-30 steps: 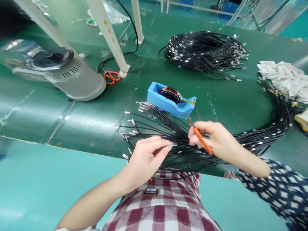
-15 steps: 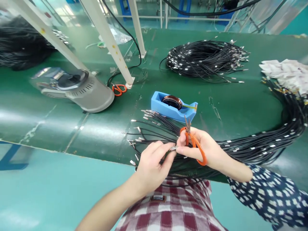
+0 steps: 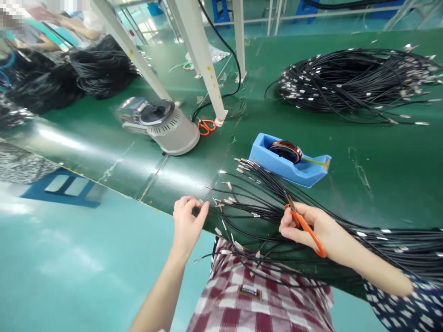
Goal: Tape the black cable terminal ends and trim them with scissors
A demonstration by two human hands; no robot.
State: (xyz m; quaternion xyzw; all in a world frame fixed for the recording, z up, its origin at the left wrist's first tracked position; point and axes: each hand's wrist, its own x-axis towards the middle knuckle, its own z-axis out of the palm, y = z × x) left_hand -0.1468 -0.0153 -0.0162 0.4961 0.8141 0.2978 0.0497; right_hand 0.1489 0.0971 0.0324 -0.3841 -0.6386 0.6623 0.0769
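My left hand is closed in a pinch at the table's front edge, on the end of a thin black cable; a small pale bit shows at the fingertips. In my right hand are orange-handled scissors, the loops around the fingers and the dark blades pointing up and away. Beneath the scissors lies a bundle of black cables, their silver tips and white tags fanned out to the left. Several loose cable ends hang over the checkered apron.
A blue tape dispenser stands just behind the cables. A grey round machine sits left, beside another pair of orange scissors and a white post. A large cable coil lies back right. Another person's arm shows far left.
My left hand has moved left, away from my right hand, to the table edge. The scissors have tilted lower over the cables. The view has swung left.
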